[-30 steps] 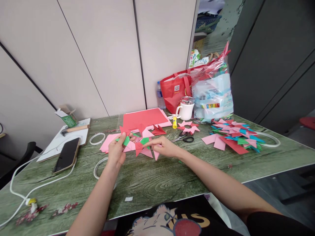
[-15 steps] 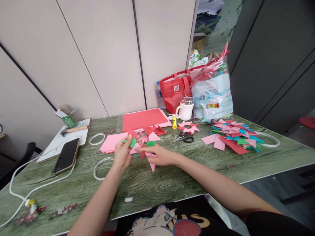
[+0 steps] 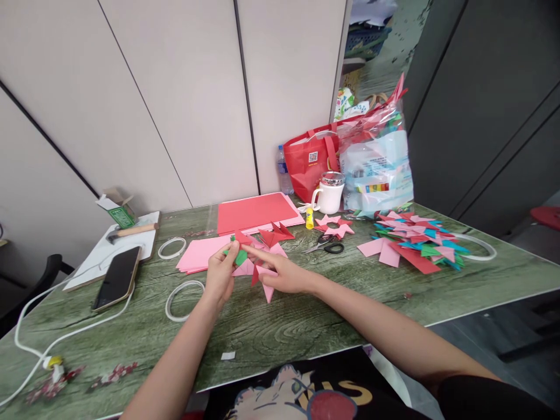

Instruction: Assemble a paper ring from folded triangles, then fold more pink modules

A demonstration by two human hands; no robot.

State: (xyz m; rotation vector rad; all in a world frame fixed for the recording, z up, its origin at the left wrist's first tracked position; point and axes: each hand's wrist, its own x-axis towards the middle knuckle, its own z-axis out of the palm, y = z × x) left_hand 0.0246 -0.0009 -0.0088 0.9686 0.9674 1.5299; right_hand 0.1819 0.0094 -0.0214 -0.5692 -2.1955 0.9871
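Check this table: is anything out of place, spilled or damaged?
The hammer on the white board looks out of place, since the work in hand is folded paper. A small white scrap lies alone near the front edge of the table, away from the other paper. I see nothing spilled or damaged.

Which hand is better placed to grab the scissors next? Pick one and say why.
The right, I'd judge. The scissors lie nearer the right hand, on its own side; the left hand is farther off and pinches the paper.
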